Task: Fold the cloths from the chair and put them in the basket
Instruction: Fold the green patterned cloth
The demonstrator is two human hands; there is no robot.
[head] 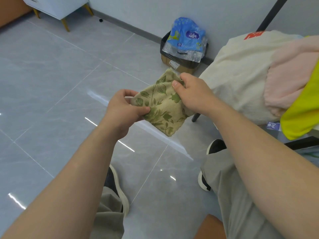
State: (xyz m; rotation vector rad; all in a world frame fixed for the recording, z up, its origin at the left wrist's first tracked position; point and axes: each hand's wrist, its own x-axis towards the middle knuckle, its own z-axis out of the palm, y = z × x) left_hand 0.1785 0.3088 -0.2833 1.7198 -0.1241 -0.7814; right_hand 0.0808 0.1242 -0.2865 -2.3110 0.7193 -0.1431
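You're mid-fold on one small leaf-print cloth (164, 109), held in the air just left of the chair (196, 117). Your left hand (124, 107) pinches the edge farthest from the chair between thumb and curled fingers (127, 94). Your right hand (191, 92) pinches the top corner the same way. The cloth looks doubled, so I'd judge it nearly folded. Left to do: cream cloth (238, 75), pink cloth (290, 75) and yellow cloth (303, 114), heaped on the chair. Basket not in view, so nothing counts as put away.
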